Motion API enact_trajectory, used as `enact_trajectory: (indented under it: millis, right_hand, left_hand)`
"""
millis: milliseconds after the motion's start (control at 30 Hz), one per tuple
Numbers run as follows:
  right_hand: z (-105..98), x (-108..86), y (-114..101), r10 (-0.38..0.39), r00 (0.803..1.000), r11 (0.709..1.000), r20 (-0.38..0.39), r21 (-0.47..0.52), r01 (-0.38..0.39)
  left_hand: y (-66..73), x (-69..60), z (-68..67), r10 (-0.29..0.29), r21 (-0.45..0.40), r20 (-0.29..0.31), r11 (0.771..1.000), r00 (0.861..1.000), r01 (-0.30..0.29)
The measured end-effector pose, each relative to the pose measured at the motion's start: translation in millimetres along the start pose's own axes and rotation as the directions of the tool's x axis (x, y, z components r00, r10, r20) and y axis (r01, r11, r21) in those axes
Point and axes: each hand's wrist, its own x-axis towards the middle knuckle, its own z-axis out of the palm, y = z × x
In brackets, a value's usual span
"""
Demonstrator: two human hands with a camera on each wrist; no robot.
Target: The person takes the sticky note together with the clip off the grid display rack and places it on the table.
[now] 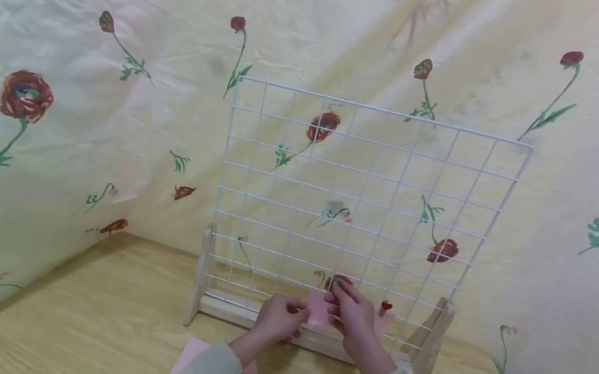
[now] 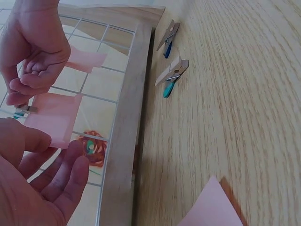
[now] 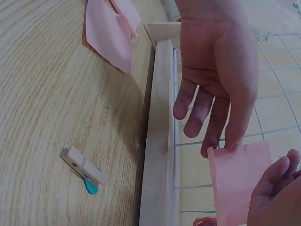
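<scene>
Below centre, my left grip (image 1: 278, 316) pinches paper (image 1: 318, 309), my right grip (image 1: 354, 317) a clothespin (image 2: 31, 109); releasing early could drop the paper.

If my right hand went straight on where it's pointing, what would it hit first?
Probably the white wire grid: the right hand, pinching a clothespin, points up and forward at it, though any gap is unclear.
</scene>
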Motion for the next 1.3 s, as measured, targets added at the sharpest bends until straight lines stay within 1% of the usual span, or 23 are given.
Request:
enact_trajectory:
  millis: [267,433,567,733,1000,1133,1300]
  right_hand:
    - [1,1.7,-1,0.016,1.000,1.000,-0.008,0.011,-0.016]
    - [1,1.3,-1,0.031,0.999,0.999,-0.012,0.016,-0.030]
    - [1,0.6,-2,0.040,0.999,0.999,-0.008,0.020,-0.040]
    - [0,0.5,-1,0.040,0.999,0.999,-0.001,0.036,-0.040]
    - [1,1.3,-3,0.044,0.999,0.997,-0.003,0.062,-0.044]
    - [2,2.4,-7,0.029,1.000,0.997,0.002,0.069,-0.030]
    - [1,0.6,-10,0.031,0.999,0.997,0.008,0.064,-0.032]
  left_hand:
    - [2.9,-1.6,-0.7,0.020,-0.012,-0.018,1.000,1.000,-0.020]
    - [2.7,-2.0,-0.7,0.009,-0.001,-0.026,1.000,1.000,-0.009]
    - [1.7,-1.2,-0.5,0.005,0.009,-0.033,1.000,0.999,-0.005]
    - [-1.7,-1.2,-1.2,0.023,0.008,-0.026,1.000,0.999,-0.022]
    - [-11.4,-3.1,-8.5,0.061,0.018,-0.013,0.998,0.998,-0.061]
    - [-13.1,-3.5,-14.0,0.085,-0.002,-0.011,0.996,0.996,-0.085]
    - [-14.4,-4.6,-18.3,0.094,-0.028,0.007,0.995,0.996,-0.094]
